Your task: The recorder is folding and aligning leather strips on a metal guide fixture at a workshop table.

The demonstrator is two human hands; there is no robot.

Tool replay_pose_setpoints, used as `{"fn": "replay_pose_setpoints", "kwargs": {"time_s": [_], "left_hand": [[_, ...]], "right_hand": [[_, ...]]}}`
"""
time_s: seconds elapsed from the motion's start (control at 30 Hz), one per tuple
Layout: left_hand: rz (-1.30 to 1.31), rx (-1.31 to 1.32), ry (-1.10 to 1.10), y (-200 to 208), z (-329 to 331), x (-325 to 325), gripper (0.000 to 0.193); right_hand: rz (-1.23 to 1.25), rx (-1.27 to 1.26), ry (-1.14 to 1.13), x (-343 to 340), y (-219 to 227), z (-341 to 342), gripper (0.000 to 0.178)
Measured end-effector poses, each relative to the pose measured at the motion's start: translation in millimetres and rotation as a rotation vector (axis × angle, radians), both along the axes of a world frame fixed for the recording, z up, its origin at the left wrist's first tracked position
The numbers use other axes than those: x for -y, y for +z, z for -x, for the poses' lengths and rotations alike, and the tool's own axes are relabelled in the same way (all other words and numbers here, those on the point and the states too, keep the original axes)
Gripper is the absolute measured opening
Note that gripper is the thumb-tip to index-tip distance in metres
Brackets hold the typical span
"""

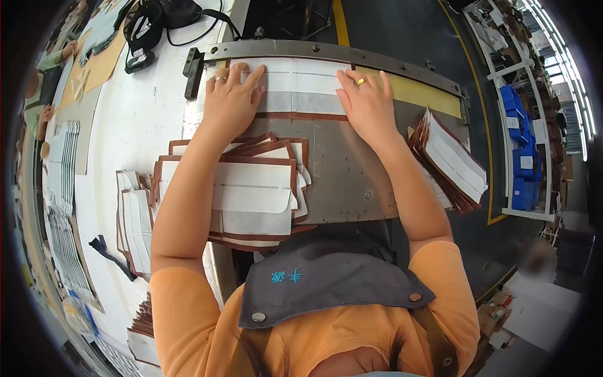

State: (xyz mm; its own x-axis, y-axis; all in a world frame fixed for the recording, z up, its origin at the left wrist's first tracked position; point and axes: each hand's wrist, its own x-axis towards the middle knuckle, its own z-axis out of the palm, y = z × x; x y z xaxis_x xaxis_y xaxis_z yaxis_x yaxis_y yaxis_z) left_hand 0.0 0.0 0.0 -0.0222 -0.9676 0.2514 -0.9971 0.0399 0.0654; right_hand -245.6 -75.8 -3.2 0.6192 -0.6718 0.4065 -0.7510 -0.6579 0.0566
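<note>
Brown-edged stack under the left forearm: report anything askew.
The brown-edged stack looks askew: layers beneath the top one sit at differing angles, corners jutting past its right edge instead of lining up.

The left forearm (188, 188) hides part of the white stack (254, 186), and the lower edge cuts off the orange shirt (308, 339).

Dark floor (408, 28), yellow lines (340, 24), white shelving (507, 68) (with blue bins (526, 162)), bright strip lights (583, 139).
</note>
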Motion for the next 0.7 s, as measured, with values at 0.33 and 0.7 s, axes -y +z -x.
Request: {"fn": "replay_pose_setpoints", "kwargs": {"time_s": [0.33,0.7], "left_hand": [[0.061,-0.041,-0.023,-5,5,0,0.034],[0.048,-0.088,0.027,3,2,2,0.032]], "right_hand": [[0.1,-0.147,-0.027,-6,4,-2,0.032],[0.019,0.019,0.062,-1,0,4,0.03]]}}
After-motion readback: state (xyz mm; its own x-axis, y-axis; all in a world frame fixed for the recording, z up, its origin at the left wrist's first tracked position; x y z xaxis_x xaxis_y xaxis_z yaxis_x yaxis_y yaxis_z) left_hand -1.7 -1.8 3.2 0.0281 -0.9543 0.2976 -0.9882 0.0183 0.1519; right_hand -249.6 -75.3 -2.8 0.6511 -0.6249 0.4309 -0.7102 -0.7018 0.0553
